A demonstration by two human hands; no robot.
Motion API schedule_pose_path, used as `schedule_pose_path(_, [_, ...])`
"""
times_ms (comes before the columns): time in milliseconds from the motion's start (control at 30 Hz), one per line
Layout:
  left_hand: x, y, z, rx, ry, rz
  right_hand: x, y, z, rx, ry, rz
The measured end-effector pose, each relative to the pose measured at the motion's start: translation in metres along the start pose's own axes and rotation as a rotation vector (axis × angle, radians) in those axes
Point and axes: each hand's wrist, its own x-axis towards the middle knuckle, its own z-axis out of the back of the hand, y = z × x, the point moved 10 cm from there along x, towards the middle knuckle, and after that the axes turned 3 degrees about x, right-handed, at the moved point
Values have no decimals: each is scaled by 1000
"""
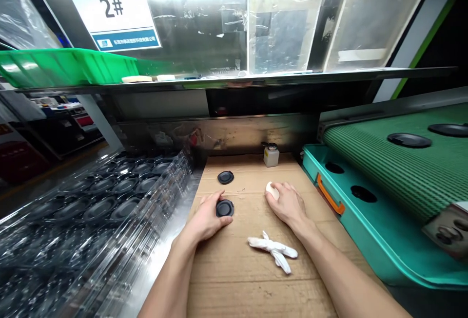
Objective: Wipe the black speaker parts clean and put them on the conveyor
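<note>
The left hand [206, 218] has its grip clamped on a round black disc [224, 208], resting left of centre on the cardboard-covered bench [256, 284]. The right hand [287, 204] has its grip closed on a small white pad [271, 190]. A second black disc [225, 177] lies toward the far edge, near a small white bottle [271, 156]; a twisted white cloth [273, 251] lies between the forearms.

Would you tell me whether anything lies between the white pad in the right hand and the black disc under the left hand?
Nothing visible: only cardboard separates the white pad in the right hand from the black disc under the left hand; the crumpled white cloth lies off that line.
</note>
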Motion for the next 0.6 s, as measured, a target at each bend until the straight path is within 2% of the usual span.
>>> schedule_pose_path(67, [0,10,-9,-28,86,23,0,0,1,4,-1,-4])
schedule_pose_path(300, [-2,15,-10,-122,124,53,1,1,-2,23,15,-21])
schedule_pose_path(367, [-3,17,-4,-125,98,94,0,2,1,32,7,-34])
schedule_pose_path(467, [3,17,16,-7,-71,175,-1,5,6,70,-3,-56])
schedule_pose_path(533, [17,-3,27,97,-191,180,0,6,11,108,-27,-70])
schedule_pose_path(600, [38,-51,19,151,-207,79,2,3,15,157,-56,-99])
